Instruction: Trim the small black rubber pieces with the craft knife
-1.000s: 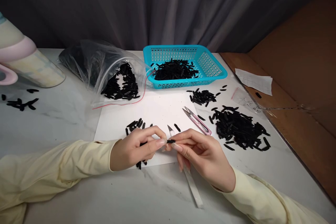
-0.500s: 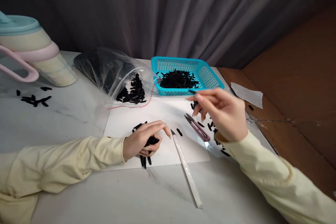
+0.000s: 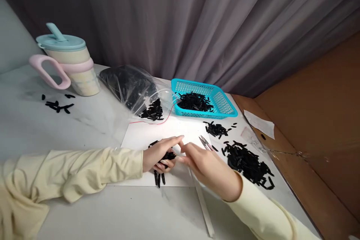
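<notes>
My left hand (image 3: pixel 160 156) has its fingers curled around a bundle of black pieces (image 3: pixel 170 155), over the white sheet (image 3: pixel 180 179); my right hand (image 3: pixel 206 163) is bent close to it, whether pinching anything I cannot tell; a loose heap (image 3: pixel 195 102) lies in the blue basket (image 3: pixel 206 114).

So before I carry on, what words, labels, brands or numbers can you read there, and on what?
No readable text anywhere in view.
White slip at the right: any print is too small or faint to read.
Cup: pattern only, no legible lettering.
Clear bag, blue basket: no legible label.
</notes>
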{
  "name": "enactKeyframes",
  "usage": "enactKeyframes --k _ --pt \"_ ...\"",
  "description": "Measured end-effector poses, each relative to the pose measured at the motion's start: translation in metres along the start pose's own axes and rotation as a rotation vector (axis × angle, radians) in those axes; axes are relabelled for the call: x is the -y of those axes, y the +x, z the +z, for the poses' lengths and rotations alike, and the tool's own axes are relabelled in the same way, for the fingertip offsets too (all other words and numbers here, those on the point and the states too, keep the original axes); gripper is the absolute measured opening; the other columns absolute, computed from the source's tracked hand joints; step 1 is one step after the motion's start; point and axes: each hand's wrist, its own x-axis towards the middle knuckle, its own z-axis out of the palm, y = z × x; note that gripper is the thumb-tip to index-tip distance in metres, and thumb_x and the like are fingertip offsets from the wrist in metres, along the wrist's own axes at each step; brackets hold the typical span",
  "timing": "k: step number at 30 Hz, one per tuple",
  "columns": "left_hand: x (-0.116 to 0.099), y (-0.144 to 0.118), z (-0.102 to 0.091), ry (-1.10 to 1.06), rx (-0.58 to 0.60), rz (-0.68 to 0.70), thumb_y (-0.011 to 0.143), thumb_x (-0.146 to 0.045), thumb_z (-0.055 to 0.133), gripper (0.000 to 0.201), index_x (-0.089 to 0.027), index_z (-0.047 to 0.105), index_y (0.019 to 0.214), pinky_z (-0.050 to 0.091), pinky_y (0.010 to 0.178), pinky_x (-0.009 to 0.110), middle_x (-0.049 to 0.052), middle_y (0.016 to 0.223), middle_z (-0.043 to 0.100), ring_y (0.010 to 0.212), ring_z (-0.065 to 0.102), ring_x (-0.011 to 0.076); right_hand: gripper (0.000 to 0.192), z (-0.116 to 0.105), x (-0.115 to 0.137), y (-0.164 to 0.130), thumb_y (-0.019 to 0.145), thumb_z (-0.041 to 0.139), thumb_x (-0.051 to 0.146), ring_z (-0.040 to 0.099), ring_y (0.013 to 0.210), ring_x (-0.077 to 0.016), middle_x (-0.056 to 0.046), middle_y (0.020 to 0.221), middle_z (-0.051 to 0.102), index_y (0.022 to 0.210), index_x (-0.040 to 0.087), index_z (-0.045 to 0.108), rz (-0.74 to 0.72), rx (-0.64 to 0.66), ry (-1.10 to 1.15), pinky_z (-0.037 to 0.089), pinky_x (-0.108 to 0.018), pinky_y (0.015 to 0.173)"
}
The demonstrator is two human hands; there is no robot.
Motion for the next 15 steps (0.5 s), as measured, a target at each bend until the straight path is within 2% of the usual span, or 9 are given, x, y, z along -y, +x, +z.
enactKeyframes --k 4,7,11,15 --pt "0.002 -0.001 0.004 0.028 -0.001 0.056 0.076 -0.065 0.045 0.043 -0.023 0.032 0.076 0.01 0.031 0.012 -0.011 0.043 0.03 0.032 0.015 0.0023 0.047 0.017 0.006 0.001 0.097 0.013 0.042 0.059 0.05 -0.0171 -0.008 0.074 0.065 0.091 0.014 0.05 -0.013 -0.018 -0.159 0.029 -0.026 0.041" --pt "0.003 -0.001 0.005 0.032 0.014 0.1 0.076 -0.061 0.05 0.042 -0.024 0.031 0.078 0.011 0.031 0.011 -0.011 0.051 0.034 0.034 0.016 0.0014 0.044 0.023 0.003 0.004 0.098 0.014 0.035 0.058 0.047 -0.0161 -0.008 0.074 0.066 0.093 0.013 0.052 -0.041 -0.066 -0.207 0.024 -0.028 0.039" --pt "0.001 -0.003 0.006 0.085 0.014 0.094 0.075 -0.064 0.049 0.043 -0.025 0.033 0.081 0.01 0.031 0.012 -0.012 0.048 0.032 0.032 0.016 0.0015 0.035 0.03 0.0 -0.003 0.098 0.018 0.026 0.056 0.046 -0.0138 -0.005 0.07 0.066 0.092 0.015 0.051 -0.067 -0.1 -0.126 0.026 -0.027 0.04" --pt "-0.001 -0.004 0.008 0.112 0.02 0.07 0.074 -0.064 0.049 0.044 -0.025 0.036 0.092 0.009 0.033 0.014 -0.012 0.046 0.033 0.034 0.016 0.002 0.036 0.031 0.001 -0.012 0.098 0.019 0.03 0.056 0.047 -0.0128 -0.002 0.064 0.063 0.081 0.018 0.048 -0.076 -0.128 -0.03 0.031 -0.025 0.043"
